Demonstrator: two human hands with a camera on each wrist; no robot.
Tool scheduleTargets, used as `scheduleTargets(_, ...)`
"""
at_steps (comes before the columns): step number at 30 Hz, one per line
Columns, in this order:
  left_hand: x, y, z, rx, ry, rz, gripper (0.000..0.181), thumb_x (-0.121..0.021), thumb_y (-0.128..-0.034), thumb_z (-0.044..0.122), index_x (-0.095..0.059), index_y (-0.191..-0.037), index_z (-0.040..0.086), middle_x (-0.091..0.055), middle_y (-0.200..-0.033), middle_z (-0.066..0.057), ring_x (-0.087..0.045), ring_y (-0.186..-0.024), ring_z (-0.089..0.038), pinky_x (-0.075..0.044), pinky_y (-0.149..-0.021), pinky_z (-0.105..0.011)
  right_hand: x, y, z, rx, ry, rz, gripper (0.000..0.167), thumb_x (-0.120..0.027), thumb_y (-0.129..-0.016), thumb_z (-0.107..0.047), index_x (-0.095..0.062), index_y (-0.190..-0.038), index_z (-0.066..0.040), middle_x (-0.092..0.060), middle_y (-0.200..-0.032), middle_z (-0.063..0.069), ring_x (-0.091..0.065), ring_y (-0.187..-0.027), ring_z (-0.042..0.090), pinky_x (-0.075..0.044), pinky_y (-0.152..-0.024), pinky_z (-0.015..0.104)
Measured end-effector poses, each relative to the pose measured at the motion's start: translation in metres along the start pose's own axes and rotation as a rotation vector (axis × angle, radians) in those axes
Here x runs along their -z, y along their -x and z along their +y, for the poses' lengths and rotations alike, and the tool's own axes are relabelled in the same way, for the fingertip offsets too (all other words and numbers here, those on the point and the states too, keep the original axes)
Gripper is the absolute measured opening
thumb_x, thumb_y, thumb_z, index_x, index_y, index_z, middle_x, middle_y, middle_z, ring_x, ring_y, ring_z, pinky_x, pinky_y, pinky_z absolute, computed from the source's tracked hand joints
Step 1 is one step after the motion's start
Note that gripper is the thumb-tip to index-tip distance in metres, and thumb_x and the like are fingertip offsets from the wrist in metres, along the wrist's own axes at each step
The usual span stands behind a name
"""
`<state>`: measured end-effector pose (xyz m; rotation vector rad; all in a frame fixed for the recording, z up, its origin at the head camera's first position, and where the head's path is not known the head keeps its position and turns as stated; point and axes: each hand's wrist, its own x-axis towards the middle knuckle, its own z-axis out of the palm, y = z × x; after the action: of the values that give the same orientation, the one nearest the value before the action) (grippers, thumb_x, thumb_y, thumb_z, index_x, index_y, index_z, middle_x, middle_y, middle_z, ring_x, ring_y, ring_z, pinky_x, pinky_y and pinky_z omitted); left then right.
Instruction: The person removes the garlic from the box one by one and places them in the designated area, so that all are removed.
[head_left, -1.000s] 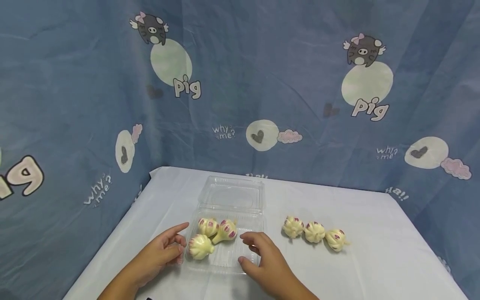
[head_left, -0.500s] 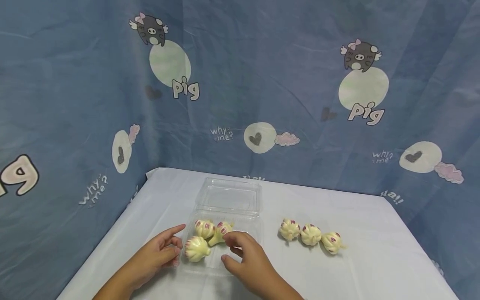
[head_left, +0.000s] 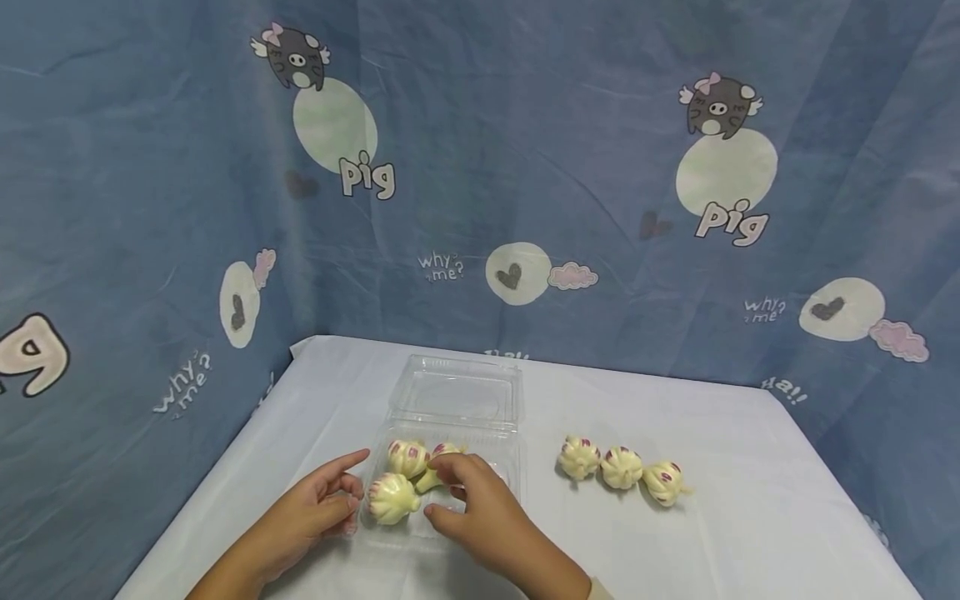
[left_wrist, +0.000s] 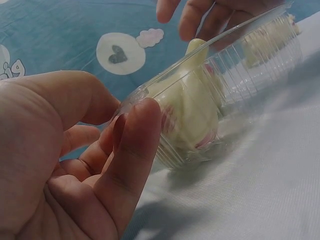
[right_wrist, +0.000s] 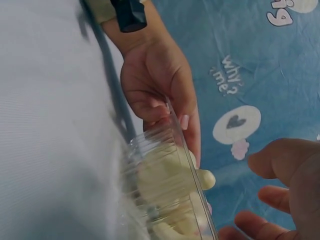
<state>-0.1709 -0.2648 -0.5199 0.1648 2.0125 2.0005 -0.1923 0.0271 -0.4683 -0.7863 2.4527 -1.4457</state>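
A hinged clear plastic container (head_left: pixel 480 525) lies with its lid (head_left: pixel 457 392) folded back. Its base holds three cream and purple garlic bulbs; the front one (head_left: pixel 393 498) has its stem toward the right, one sits behind it (head_left: pixel 408 458), and the third (head_left: pixel 432 479) is partly covered by my right hand. My left hand (head_left: pixel 315 508) pinches the container's left rim, as the wrist views show. My right hand (head_left: pixel 483 512) hovers over the base beside the bulbs, thumb and fingers apart and holding nothing (right_wrist: pixel 280 195).
Three more garlic bulbs lie in a row on the white tablecloth to the right: a left one (head_left: pixel 579 458), a middle one (head_left: pixel 622 468) and a right one (head_left: pixel 664 483). A blue printed curtain (head_left: pixel 600 167) stands behind and to the left of the table.
My right hand has moved left over the container base, nearer the bulbs, and now covers part of the third one. The left hand has stayed at the rim. The head view has shifted slightly.
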Motion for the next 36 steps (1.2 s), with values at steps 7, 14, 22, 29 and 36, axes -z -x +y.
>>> scheduleTargets(7, 0.000, 0.001, -0.001, 0.007, 0.007, 0.008, 0.079, -0.060, -0.0981, 0.000, -0.018, -0.165, -0.001, -0.051, -0.114, -0.007, -0.059, -0.085, -0.010, -0.061, -0.078, -0.029, -0.007, -0.008, -0.001, 0.021, 0.047, -0.006, 0.049, -0.079, -0.092, -0.021, -0.063, -0.138, -0.016, -0.058, -0.139, 0.000, -0.060, -0.128, 0.016, -0.054, -0.106, 0.035)
scheduleTargets(14, 0.001, 0.001, 0.000, -0.001, 0.015, -0.025, 0.078, -0.060, -0.1017, 0.004, -0.015, -0.165, -0.001, -0.052, -0.114, -0.006, -0.059, -0.085, -0.009, -0.060, -0.078, -0.028, -0.015, -0.013, -0.004, 0.023, 0.099, -0.053, 0.053, -0.082, -0.090, -0.022, -0.062, -0.139, -0.018, -0.061, -0.135, 0.005, -0.062, -0.121, 0.021, -0.056, -0.100, 0.033)
scheduleTargets(22, 0.001, 0.002, 0.002, 0.006, 0.011, -0.034, 0.078, -0.060, -0.1017, 0.004, -0.014, -0.165, -0.003, -0.052, -0.112, -0.005, -0.059, -0.084, -0.009, -0.060, -0.077, -0.028, -0.020, -0.017, -0.004, 0.002, 0.195, -0.094, 0.060, -0.084, -0.087, -0.032, -0.061, -0.142, -0.021, -0.061, -0.138, -0.001, -0.062, -0.120, 0.019, -0.054, -0.100, 0.036)
scheduleTargets(29, 0.001, 0.003, -0.001, 0.003, 0.015, -0.042, 0.079, -0.059, -0.1017, 0.003, -0.013, -0.165, -0.003, -0.053, -0.113, -0.006, -0.059, -0.084, -0.009, -0.060, -0.076, -0.029, -0.028, -0.021, -0.006, 0.000, 0.241, -0.113, 0.059, -0.085, -0.086, -0.032, -0.063, -0.141, -0.026, -0.061, -0.137, -0.007, -0.059, -0.122, 0.009, -0.052, -0.103, 0.037)
scheduleTargets(36, 0.000, 0.002, 0.003, -0.011, 0.012, -0.042, 0.078, -0.059, -0.1016, 0.004, -0.015, -0.165, -0.002, -0.052, -0.112, -0.005, -0.058, -0.083, -0.008, -0.059, -0.076, -0.028, -0.030, -0.030, -0.007, -0.024, 0.238, -0.132, 0.055, -0.085, -0.087, -0.036, -0.065, -0.137, -0.028, -0.061, -0.134, -0.005, -0.058, -0.121, 0.008, -0.052, -0.103, 0.038)
